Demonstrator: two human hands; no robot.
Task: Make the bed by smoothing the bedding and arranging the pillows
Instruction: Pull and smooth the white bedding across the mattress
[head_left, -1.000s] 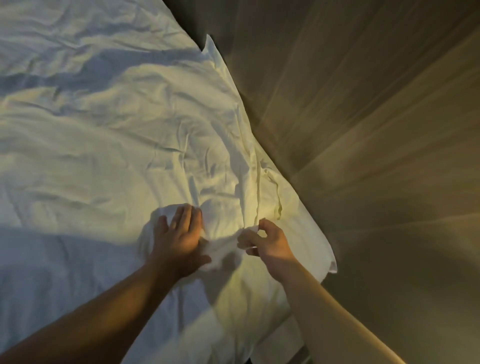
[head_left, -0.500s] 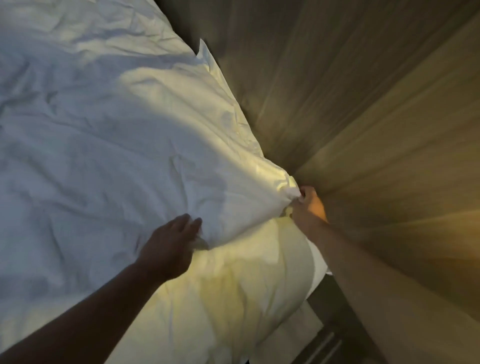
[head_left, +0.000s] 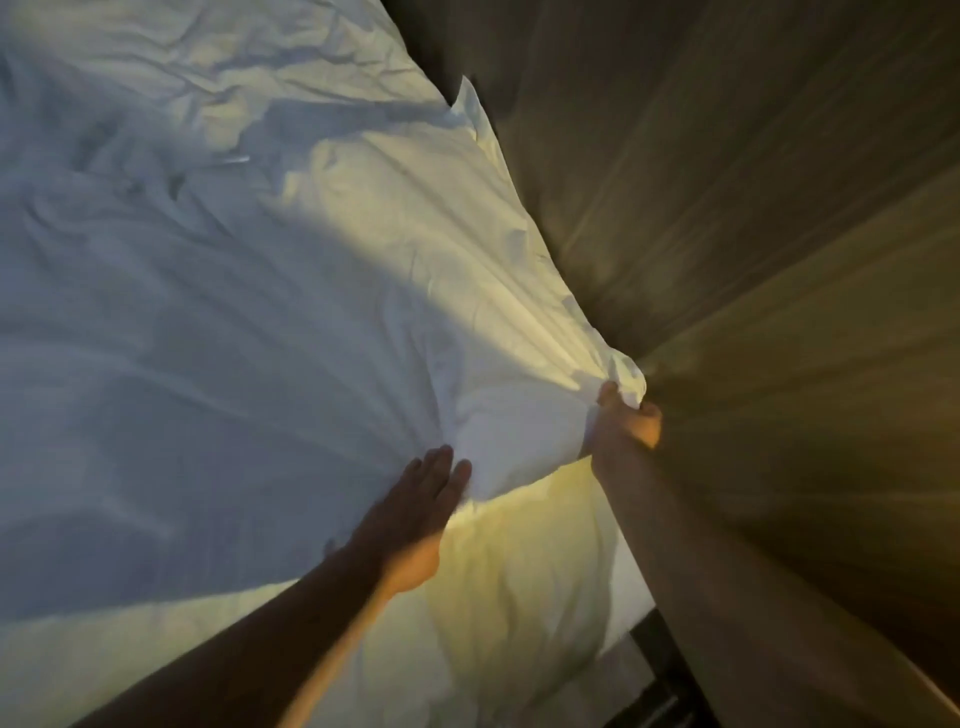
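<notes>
Wood panelling (head_left: 753, 208) runs close on the right, just beside your right hand (head_left: 626, 418), which grips the bunched corner of the white duvet (head_left: 311, 312), raised over a pillow (head_left: 519, 571). Your left hand (head_left: 421, 501) lies flat, fingers straight, on the duvet's near edge.

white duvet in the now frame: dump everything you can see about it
The white duvet looks like soft, wrinkled cotton and covers most of the bed, part in bluish shadow and part in warm light. Its near corner is bunched in the right hand, with tension folds fanning out from that grip. The left hand lies flat, fingers straight, at its near edge. That edge overlaps pale bedding below. Its right side runs along the wood panel.
</notes>
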